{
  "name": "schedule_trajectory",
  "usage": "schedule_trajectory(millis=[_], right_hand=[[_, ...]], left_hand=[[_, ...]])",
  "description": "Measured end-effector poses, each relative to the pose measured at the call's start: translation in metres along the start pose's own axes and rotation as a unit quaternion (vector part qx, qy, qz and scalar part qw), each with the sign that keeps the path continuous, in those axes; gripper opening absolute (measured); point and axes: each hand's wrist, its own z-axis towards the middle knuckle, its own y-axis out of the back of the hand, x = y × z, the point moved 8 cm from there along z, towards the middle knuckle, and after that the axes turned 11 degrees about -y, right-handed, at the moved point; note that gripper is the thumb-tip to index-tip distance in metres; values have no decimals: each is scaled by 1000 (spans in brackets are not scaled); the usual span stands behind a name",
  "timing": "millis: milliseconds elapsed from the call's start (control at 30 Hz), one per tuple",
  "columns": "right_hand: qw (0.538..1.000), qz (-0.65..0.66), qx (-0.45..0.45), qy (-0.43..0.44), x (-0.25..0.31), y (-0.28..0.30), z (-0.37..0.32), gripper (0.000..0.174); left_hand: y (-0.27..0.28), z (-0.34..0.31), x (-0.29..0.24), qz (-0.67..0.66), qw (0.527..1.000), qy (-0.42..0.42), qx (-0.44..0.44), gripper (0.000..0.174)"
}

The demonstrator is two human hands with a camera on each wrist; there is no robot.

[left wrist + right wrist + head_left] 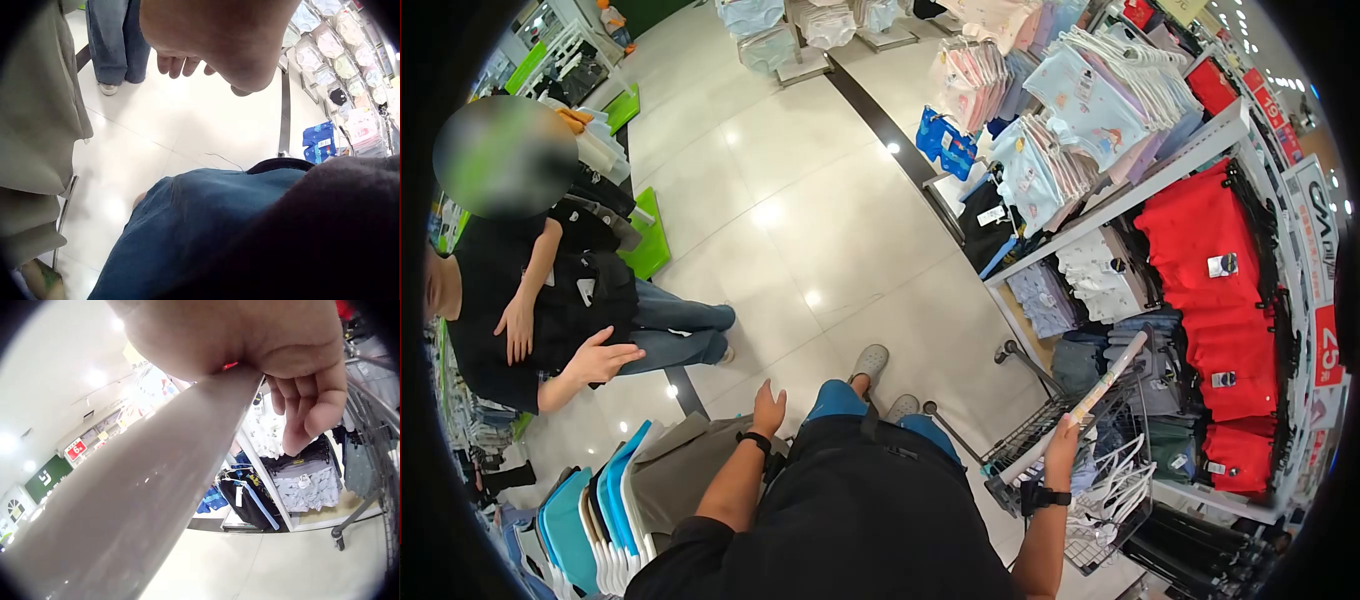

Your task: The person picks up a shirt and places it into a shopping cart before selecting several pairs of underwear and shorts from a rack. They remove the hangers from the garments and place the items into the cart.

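My right hand [1060, 452] grips the pale handle [1112, 378] of a shopping cart. From the right wrist view, the palm sits on the handle [144, 481] and the fingers [303, 412] bend down past its far side. White hangers [1110, 485] and dark folded clothes lie in the cart's wire basket [1090, 556]. My left hand [769, 408] hangs at my side with loose fingers and holds nothing. Close by it is a grey-brown garment [695, 465] on a rack, which also fills the left edge of the left wrist view.
At left a person in a black top [500, 290] stands beside clothes racks, hands raised in front. A shelf unit with red garments [1215, 300] borders the cart on the right. Children's clothes [1090, 95] hang above it. Tiled floor [800, 220] stretches ahead.
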Motion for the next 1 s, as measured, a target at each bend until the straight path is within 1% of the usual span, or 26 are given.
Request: schedule_trajectory(millis=[67,100,133,167,233,267,300,367,400,500,533,567,600,633,667,700,733,767,800,900,933,967,1000], right_hand=[[1000,5,-9,5,-11,-5,3,46],[1000,7,-17,6,-7,-2,-1,46],[999,-15,-14,-28,-8,-2,-5,45],[999,12,-3,-45,-33,-9,6,43],[1000,0,-1,-28,-37,-11,3,41],[999,2,-1,-45,-39,-11,0,41],[998,4,2,-62,-39,-13,-3,40],[998,20,-3,-56,-31,-12,-11,39],[998,19,-4,-57,-31,-11,-13,39],[998,22,-7,-55,-33,-14,-18,40],[998,24,-10,-53,-31,-13,-21,40],[997,49,8,-61,-30,-14,-25,39],[995,74,26,-68,-21,-12,-33,37],[991,100,43,-74,-18,-12,-38,36],[990,82,81,-82,-32,-17,-37,39],[990,65,91,-81,-36,-18,-44,40],[990,48,102,-79,-38,-20,-53,40],[990,31,113,-78,-38,-21,-62,41],[986,11,127,-103,-34,-19,-75,42],[988,35,117,-94,-45,-27,-95,42],[986,54,109,-110,-34,-25,-102,38],[984,73,103,-122,-37,-27,-104,37],[982,93,98,-133,-42,-30,-104,36]], left_hand=[[4,8,-8,-3,1000,-7,-9,55],[7,13,-14,-4,1000,-14,-15,54],[8,18,-21,-7,999,-24,-20,53],[12,26,-35,-13,999,-40,-17,50],[27,46,-64,-26,997,-73,-6,45],[34,55,-81,-29,993,-111,-28,30],[33,62,-94,-33,991,-132,-14,27],[33,73,-113,-39,984,-172,9,22],[30,78,-118,-55,983,-174,15,16],[-6,81,-83,8,974,-211,75,13],[-23,81,-59,27,976,-116,182,14],[-36,72,-34,47,957,-17,285,15],[-64,64,-5,144,891,-226,367,20],[-90,40,27,230,767,-422,424,25],[-92,32,44,184,777,-333,502,26],[-90,25,56,137,774,-239,571,28],[-75,26,61,121,812,-67,567,32],[-62,19,75,102,825,108,545,35],[-55,19,73,100,831,118,534,40],[-47,34,60,146,821,113,540,36],[-56,43,65,112,818,102,555,33],[-66,53,72,118,816,86,560,34],[-73,68,65,124,814,71,564,34]])
